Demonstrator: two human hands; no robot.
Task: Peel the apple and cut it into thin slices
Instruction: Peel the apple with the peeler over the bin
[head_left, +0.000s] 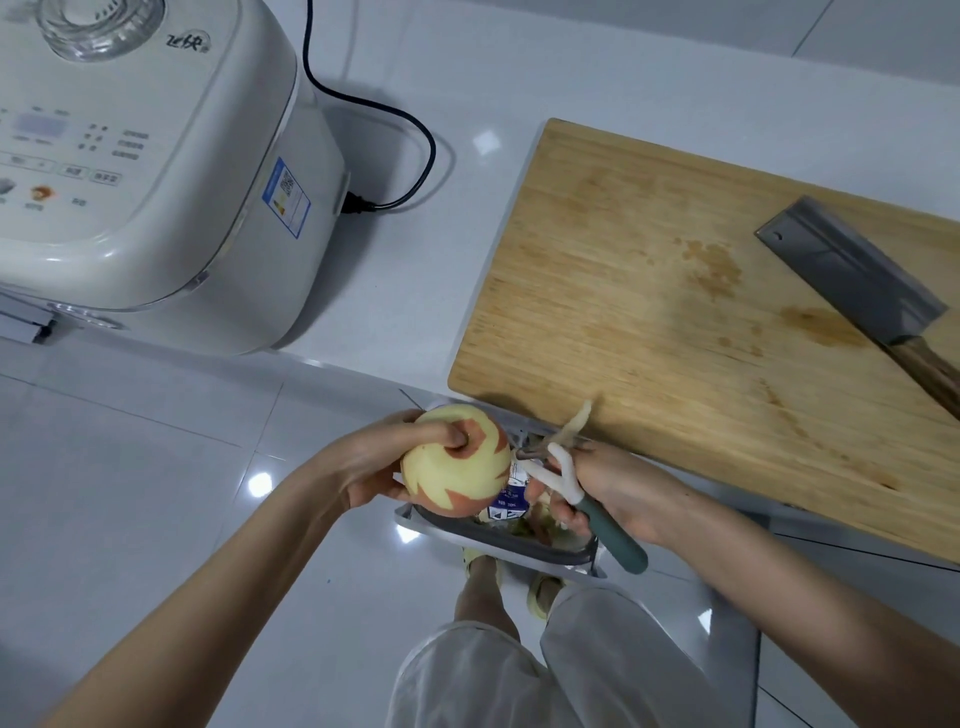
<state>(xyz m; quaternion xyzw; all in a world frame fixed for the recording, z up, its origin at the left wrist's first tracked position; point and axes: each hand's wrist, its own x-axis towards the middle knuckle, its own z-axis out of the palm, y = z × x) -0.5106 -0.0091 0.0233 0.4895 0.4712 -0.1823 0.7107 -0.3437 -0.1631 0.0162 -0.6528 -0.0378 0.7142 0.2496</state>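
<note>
We stand at a white surface (415, 260) that carries a cooker (156, 182) on the left and a wooden board (675, 312) on the right, with a knife (852, 280) lying on the board's far corner. Below the board's near edge, a bin (498, 540) sits on the floor, and we hold the apple (457, 467) over it, clear of the surface. Our left hand (374, 467) has its fingers (441, 431) curled round the fruit, one fingertip pressed into the stem dimple. Our right hand (618, 488) is wrapped on the handle of the peeler (571, 483), its blade just beside the apple, with a strip of peel (579, 421) hanging from it. Most of the skin is off; jagged red patches remain near the stem and low on the side. We judge the apple firm and fairly light, but its bare flesh is likely wet and slick, so pinching it end to end, dimple to dimple, should hold best and let it turn. For slicing, it will want a flat cut face down on the board.
</note>
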